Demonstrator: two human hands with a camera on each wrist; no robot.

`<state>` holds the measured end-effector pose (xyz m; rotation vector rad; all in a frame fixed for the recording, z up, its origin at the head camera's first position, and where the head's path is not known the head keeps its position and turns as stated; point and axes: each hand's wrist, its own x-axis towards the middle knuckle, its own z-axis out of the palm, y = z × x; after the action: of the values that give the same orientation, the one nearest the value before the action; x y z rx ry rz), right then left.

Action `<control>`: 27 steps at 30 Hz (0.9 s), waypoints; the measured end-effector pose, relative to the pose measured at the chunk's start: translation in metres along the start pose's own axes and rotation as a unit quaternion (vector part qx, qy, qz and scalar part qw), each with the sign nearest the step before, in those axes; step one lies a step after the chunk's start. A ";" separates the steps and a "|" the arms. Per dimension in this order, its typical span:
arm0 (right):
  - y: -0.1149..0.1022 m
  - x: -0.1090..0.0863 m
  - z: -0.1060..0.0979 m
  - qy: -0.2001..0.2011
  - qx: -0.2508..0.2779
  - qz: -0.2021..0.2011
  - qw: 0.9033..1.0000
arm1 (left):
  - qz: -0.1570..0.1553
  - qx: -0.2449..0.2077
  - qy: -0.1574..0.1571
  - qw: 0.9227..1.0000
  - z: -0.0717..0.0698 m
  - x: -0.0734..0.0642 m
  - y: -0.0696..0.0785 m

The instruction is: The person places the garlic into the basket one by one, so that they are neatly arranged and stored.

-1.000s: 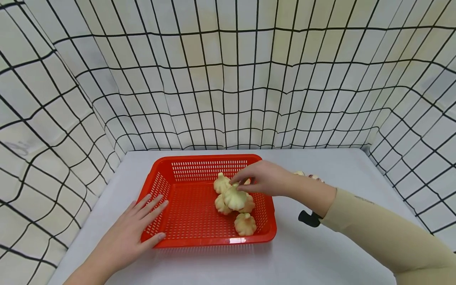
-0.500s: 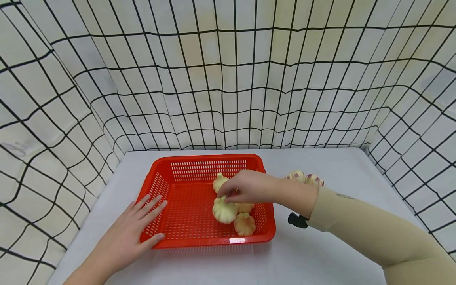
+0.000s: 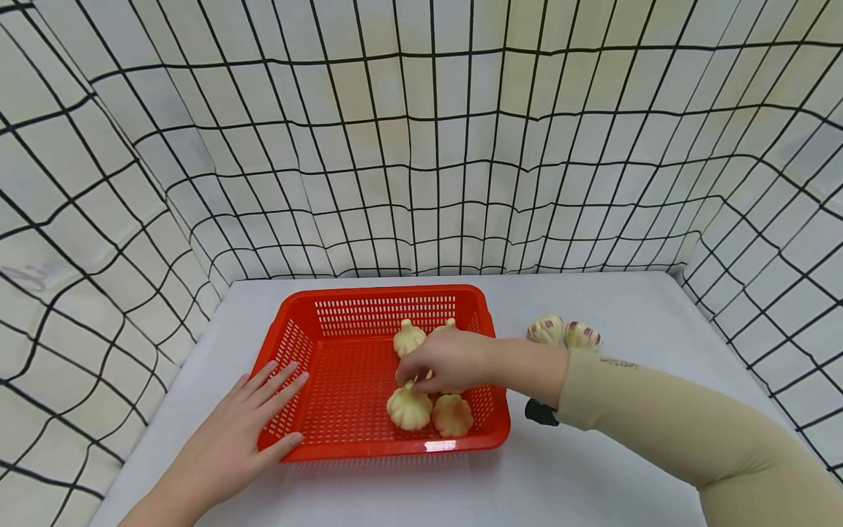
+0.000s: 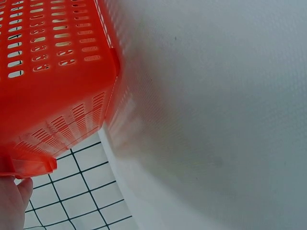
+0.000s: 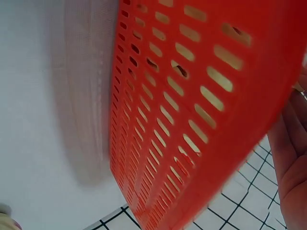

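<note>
A red slotted plastic basket (image 3: 349,395) sits on the white table, with several pale yellow, scalloped pattypan squashes in its right half. My right hand (image 3: 448,360) reaches over the right rim and pinches one squash (image 3: 410,408) by its stem, low near the basket's front wall. Beside it lies a more orange squash (image 3: 453,416). Another squash (image 3: 409,339) stands farther back, and others are partly covered by the hand. My left hand (image 3: 246,421) rests on the left rim with fingers straight and spread. The right wrist view mostly shows the basket's slotted wall (image 5: 163,110).
Two purple-striped garlic bulbs (image 3: 546,329) lie on the table right of the basket, behind the right forearm. Black netting (image 3: 421,183) over white sheets encloses the table (image 3: 593,468) at the back and sides.
My right hand has moved the pinched squash left and toward the basket's front, off the other squashes. The garlic bulbs behind the forearm have come into fuller view. The left hand stays still.
</note>
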<state>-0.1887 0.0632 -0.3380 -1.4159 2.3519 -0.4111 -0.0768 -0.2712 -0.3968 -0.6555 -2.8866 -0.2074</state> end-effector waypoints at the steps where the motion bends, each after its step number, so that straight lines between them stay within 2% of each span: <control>1: 0.000 0.000 0.001 -0.003 -0.001 -0.002 1.000 | 0.002 0.001 0.002 1.000 0.000 0.000 0.000; 17: 0.008 0.003 0.015 -0.033 -0.047 -0.015 0.998 | 0.006 0.002 0.007 1.000 0.000 0.001 0.000; 27: 0.009 0.003 0.012 -0.037 -0.022 0.004 0.999 | 0.007 -0.005 0.007 1.000 0.000 0.001 0.000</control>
<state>-0.1913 0.0641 -0.3532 -1.4157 2.3194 -0.3017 -0.0775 -0.2710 -0.3964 -0.6721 -2.8699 -0.2246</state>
